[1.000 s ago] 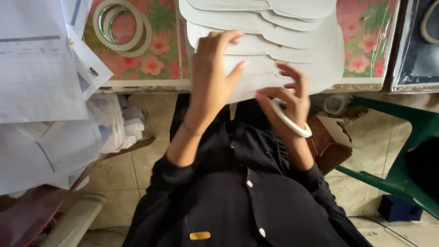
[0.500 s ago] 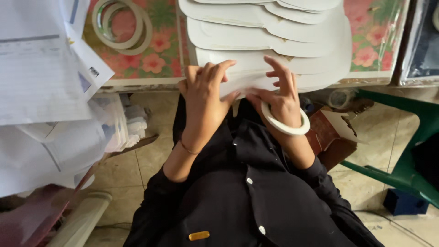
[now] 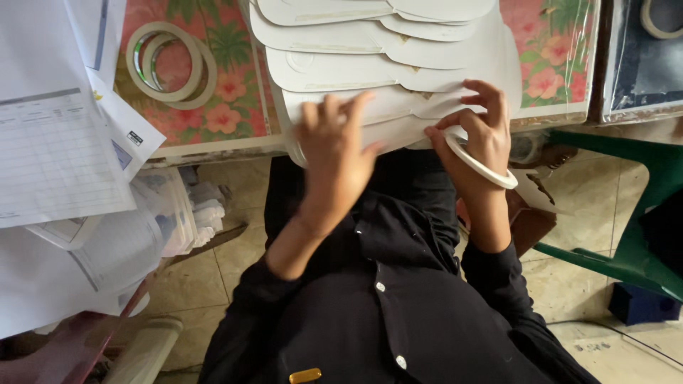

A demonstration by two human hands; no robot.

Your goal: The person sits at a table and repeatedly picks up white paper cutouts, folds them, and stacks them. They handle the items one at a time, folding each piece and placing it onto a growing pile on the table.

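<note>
The nearest white card cutout (image 3: 398, 131) lay at the table's front edge (image 3: 213, 146), overhanging it toward the person's lap, the lowest of an overlapping fan of like cutouts (image 3: 370, 43) that ran away across the flowered tablecloth. The left hand (image 3: 334, 146) rested palm-down on this lowest piece, fingers spread and pressing rather than clenched round anything. The right hand (image 3: 484, 131) pinched the card's right margin between thumb and forefinger, with a thin roll of white tape (image 3: 480, 163) slung round the wrist like a bangle. Judging by the layout, a good many cutouts already sat ranked in the fan — whether tape had gone onto the near one could not be told, since the hands covered it. Two more tape rolls (image 3: 171, 60) lay on the cloth to the left, beside loose printed sheets (image 3: 53, 156), and a green plastic chair (image 3: 626, 206) stood to the right — well apart from the work.
</note>
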